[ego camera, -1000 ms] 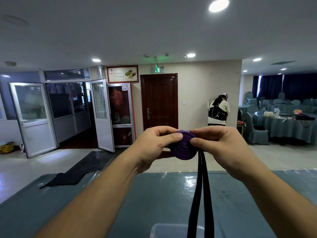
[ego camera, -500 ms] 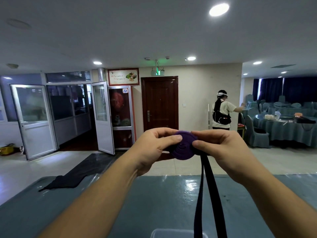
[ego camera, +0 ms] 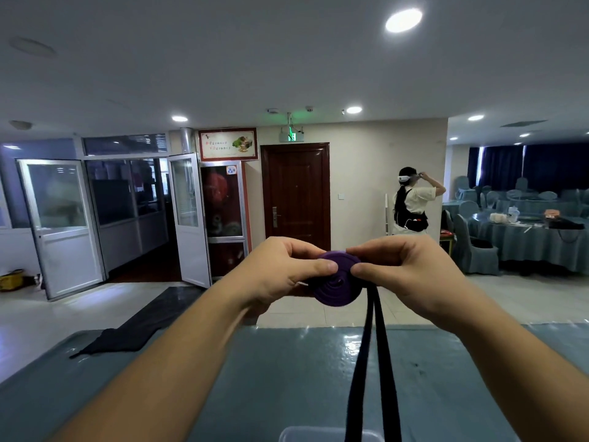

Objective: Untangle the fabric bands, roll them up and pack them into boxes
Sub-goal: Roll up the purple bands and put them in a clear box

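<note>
Above one table (ego camera: 287, 371): two hands, seemingly one roll (ego camera: 338, 283).

Recessed ceiling lights (ego camera: 403, 20) lit the room evenly though rather dimly, the largest blown out to white. Below it, glare spots shone on the glossy table (ego camera: 287, 371). Wide-angle distortion bent the glass doors (ego camera: 60, 224) far left of the table. Distant detail looked soft.
</note>
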Demonstrator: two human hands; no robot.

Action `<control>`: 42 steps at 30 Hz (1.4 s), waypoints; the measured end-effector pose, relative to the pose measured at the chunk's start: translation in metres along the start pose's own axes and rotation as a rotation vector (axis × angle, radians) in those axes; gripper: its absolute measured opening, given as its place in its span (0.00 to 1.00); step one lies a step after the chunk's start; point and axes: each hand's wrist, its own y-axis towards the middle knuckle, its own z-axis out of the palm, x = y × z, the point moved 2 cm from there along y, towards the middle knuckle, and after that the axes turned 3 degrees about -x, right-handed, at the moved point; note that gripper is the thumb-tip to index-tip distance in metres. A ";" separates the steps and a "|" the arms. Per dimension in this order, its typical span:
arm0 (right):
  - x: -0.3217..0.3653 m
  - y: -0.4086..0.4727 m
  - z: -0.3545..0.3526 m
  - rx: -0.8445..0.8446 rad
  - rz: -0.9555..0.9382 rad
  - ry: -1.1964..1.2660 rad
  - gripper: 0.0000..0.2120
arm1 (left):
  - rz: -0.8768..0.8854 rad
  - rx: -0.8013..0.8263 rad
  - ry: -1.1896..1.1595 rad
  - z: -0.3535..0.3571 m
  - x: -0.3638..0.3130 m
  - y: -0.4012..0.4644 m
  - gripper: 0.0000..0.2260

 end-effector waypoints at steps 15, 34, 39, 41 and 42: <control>-0.007 0.005 0.005 -0.149 0.009 0.208 0.12 | -0.007 -0.008 -0.150 0.003 0.008 0.001 0.14; -0.011 0.001 0.011 -0.131 -0.023 0.246 0.14 | 0.037 -0.066 -0.198 0.011 0.006 0.002 0.10; -0.020 0.000 0.018 -0.210 0.008 0.400 0.16 | 0.010 -0.124 -0.412 0.020 0.013 0.004 0.12; -0.017 0.000 0.014 -0.166 0.016 0.343 0.15 | 0.015 -0.111 -0.319 0.016 0.012 0.003 0.08; -0.016 0.000 0.011 -0.122 0.014 0.291 0.15 | 0.024 -0.085 -0.244 0.013 0.010 0.003 0.07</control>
